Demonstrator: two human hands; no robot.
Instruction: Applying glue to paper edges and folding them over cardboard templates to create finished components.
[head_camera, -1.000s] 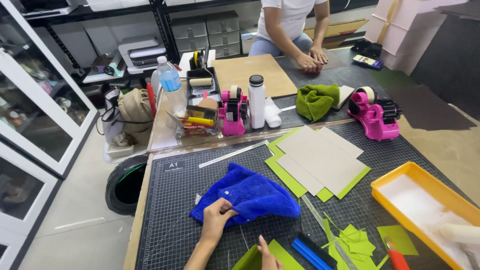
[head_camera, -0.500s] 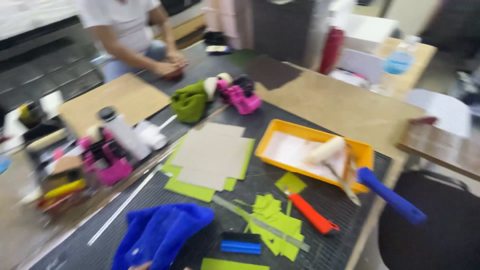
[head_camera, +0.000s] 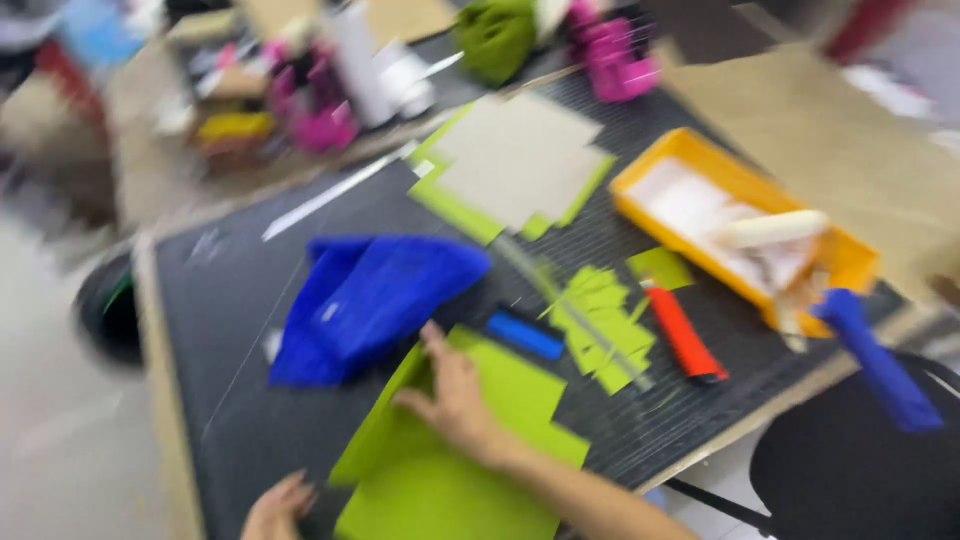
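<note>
A dark gridded cutting mat (head_camera: 250, 300) covers the tabletop (head_camera: 830, 130), whose bare brown surface shows at the upper right of the frame. On the mat lie a crumpled blue cloth (head_camera: 375, 300) left of centre, large green sheets (head_camera: 450, 450) at the bottom, grey card pieces (head_camera: 515, 160) on more green paper above the centre, and green scraps (head_camera: 600, 320) with a long ruler (head_camera: 570, 305) across them. Right of these sit a small blue block (head_camera: 525, 335), a red-handled tool (head_camera: 685, 335) and an orange tray (head_camera: 650, 170) holding a paint roller (head_camera: 770, 230).

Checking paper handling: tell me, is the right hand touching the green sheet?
Touching. The head view shows the right hand pressed flat on the green sheet.
</note>
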